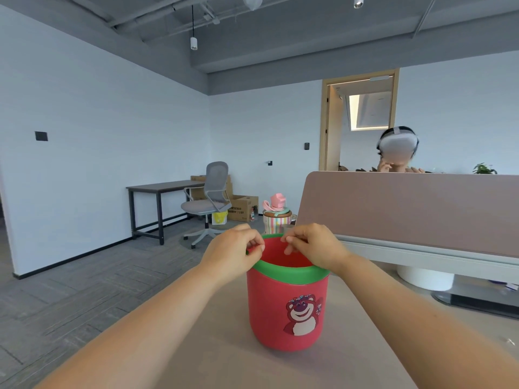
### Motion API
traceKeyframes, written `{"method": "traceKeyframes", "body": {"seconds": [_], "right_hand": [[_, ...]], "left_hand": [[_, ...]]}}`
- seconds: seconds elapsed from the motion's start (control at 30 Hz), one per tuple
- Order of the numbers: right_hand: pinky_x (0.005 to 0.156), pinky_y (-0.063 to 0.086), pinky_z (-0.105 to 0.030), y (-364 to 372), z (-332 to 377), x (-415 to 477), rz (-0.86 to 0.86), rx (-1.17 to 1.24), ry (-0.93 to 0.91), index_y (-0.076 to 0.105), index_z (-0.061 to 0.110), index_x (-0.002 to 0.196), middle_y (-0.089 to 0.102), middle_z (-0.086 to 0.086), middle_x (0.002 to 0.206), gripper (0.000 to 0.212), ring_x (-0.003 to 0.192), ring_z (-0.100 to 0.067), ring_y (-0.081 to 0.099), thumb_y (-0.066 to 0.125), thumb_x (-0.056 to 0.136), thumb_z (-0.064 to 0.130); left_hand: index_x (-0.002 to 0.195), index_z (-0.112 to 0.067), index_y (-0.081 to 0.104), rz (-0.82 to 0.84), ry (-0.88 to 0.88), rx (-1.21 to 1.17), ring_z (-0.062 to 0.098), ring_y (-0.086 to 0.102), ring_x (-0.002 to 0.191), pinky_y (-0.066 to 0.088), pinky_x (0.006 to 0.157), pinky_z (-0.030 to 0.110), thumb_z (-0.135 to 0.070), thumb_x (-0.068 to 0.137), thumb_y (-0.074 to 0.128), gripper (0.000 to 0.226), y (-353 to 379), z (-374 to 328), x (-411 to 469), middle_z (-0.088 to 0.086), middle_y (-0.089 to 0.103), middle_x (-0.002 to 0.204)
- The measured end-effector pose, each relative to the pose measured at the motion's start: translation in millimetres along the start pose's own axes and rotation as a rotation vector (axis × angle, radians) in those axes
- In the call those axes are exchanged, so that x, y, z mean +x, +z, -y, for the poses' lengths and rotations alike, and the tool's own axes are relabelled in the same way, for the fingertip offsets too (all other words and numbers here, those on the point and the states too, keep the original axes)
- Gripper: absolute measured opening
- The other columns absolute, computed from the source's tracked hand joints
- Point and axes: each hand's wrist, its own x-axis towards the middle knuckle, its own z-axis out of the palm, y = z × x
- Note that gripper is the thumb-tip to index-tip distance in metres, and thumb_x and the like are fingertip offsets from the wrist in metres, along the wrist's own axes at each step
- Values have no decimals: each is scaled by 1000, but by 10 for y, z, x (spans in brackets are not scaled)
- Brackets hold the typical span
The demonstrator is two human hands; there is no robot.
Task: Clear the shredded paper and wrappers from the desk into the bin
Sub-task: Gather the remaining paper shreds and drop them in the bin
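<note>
Head camera: A red bin (288, 310) with a green rim and a cartoon bear on its side stands upright on the pale table (196, 349), near the far edge and directly ahead of the person. Both bare forearms reach forward to it. The left hand (233, 255) hangs at the rim's left side and the right hand (316, 245) over the rim's far right, the two hands close together above the open mouth. On each hand the fingers are curled, tips drawn in against the thumb; whether anything is pinched between them is too small to tell. A small pale scrap (509, 341) lies on the table well to the right of the bin. Behind the bin, to the right, rises a dusty-pink divider screen (407, 209), and beyond it sits a second person (397, 153) wearing a white headset. Across the grey floor to the left stand a grey office chair (209, 200), a dark desk (160, 188) against the wall and cardboard boxes (241, 207).
</note>
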Motion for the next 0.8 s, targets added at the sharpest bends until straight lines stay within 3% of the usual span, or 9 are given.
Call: {"method": "traceKeyframes", "body": {"seconds": [0.13,0.27,0.4,0.5,0.57,0.6,0.67,0.73,0.8], "right_hand": [[83,46,-24,-87,33,-206,-66,-11,-36,67,17,105,70,1,101,24,90,-11,58,46,93,21],[69,37,-1,-264,0,-523,-205,-21,-44,69,17,99,69,5,91,19,82,-9,58,53,90,19],[69,38,-2,-400,-147,-1010,-268,-69,-52,69,12,89,69,4,85,15,81,-5,59,54,88,13],[70,36,1,-411,-300,-1433,-263,-98,-24,69,12,84,63,10,79,13,82,3,54,56,86,10],[70,36,0,-388,-420,-1729,-204,-128,31,69,14,85,62,15,79,14,77,9,55,56,86,11],[70,37,-3,-374,-488,-1874,-163,-143,63,69,16,86,62,15,81,14,76,8,56,56,86,12],[71,37,-6,-362,-614,-2171,-74,-193,130,68,20,91,61,16,86,14,80,1,58,55,87,17],[66,35,-2,-401,-701,-2460,-23,-232,194,66,23,96,56,23,86,14,81,1,56,54,88,20],[67,36,-5,-496,-756,-2714,-20,-249,265,64,23,99,56,21,88,15,82,0,56,54,88,22]], "left_hand": [[91,-23,64,-70,42,-19,0,56,86,47,72,26,-26,87,54,11,39,-111,-15,-14,52,92],[77,-21,63,-298,202,-96,7,53,69,44,56,26,-29,80,46,19,101,-372,-118,-17,49,73],[72,-17,63,-341,391,-175,4,51,65,43,53,21,-23,78,48,17,323,-657,-411,-15,53,68],[81,-21,63,-110,371,-177,10,59,74,50,64,33,-33,79,45,22,714,-772,-699,-7,64,81],[113,-24,57,200,264,-158,13,55,108,47,92,32,-43,85,42,38,980,-855,-922,-5,58,116],[133,-23,41,396,190,-139,14,41,128,34,107,29,-47,88,42,50,1104,-890,-1038,-4,44,137],[147,-20,4,695,119,-19,15,4,144,7,118,30,-53,91,36,72,1316,-950,-1240,1,5,157],[145,-19,-10,797,110,112,17,-12,144,-3,119,40,-60,90,27,78,1445,-1013,-1340,4,-11,157],[144,-20,-14,839,100,151,18,-14,144,-4,118,44,-62,89,24,79,1531,-1120,-1315,6,-14,156]]}}
